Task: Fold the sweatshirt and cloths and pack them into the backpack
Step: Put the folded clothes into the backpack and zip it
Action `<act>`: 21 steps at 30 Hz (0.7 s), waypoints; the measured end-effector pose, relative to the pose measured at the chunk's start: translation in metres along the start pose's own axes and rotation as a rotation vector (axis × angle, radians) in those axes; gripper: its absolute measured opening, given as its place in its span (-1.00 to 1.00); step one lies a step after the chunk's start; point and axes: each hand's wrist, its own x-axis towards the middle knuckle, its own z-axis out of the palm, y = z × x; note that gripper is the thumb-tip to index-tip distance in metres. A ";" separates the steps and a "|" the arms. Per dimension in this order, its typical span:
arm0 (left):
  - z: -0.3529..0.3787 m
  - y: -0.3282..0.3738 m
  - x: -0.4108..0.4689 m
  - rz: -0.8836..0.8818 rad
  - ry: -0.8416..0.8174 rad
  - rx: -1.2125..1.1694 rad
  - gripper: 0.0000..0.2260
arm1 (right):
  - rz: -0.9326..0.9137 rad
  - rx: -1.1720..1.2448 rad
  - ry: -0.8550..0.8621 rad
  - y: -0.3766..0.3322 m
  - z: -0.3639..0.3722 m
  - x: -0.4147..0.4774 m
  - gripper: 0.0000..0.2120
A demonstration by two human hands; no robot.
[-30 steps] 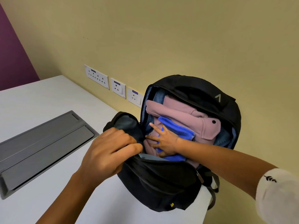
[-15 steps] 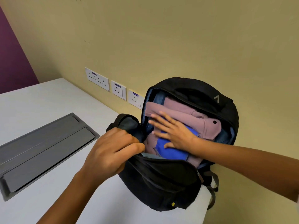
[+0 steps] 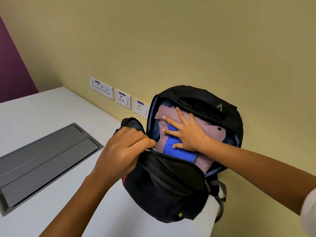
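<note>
At the desk's wall edge, the right hand [image 3: 189,132] presses flat, fingers spread, on the mauve sweatshirt [image 3: 207,132] and blue cloth [image 3: 176,150] inside the backpack [image 3: 171,194], whose opening's left edge, just beside, the left hand [image 3: 124,149] pinches.

Backpack [image 3: 171,199] black, lining blue; sweatshirt [image 3: 201,127] dusty pink; cloth [image 3: 177,151] bright blue; table [image 3: 51,106] seemingly white.
</note>
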 end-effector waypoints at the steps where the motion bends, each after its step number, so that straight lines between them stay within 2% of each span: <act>1: 0.000 0.001 0.001 -0.003 -0.003 -0.002 -0.82 | -0.004 0.030 0.025 -0.001 -0.004 -0.004 -0.28; 6: 0.000 0.005 0.006 -0.024 -0.021 -0.003 -0.89 | 0.024 0.181 0.243 -0.005 -0.027 -0.034 -0.41; 8: 0.000 0.007 0.009 -0.049 -0.023 0.006 -0.83 | 0.078 0.262 0.421 -0.004 -0.033 -0.056 -0.55; 11: 0.001 0.010 0.016 -0.106 -0.020 0.001 -0.68 | 0.290 0.411 0.739 -0.005 -0.031 -0.091 -0.76; 13: 0.003 0.012 0.022 -0.146 -0.017 -0.004 -0.75 | 0.518 0.527 0.855 -0.014 -0.021 -0.115 -0.82; 17: 0.011 0.017 0.039 -0.271 0.011 -0.028 -0.80 | 0.923 0.778 0.877 -0.051 0.007 -0.151 -0.80; 21: 0.017 0.023 0.054 -0.384 0.044 -0.048 -0.78 | 1.148 0.928 0.747 -0.092 0.036 -0.167 -0.74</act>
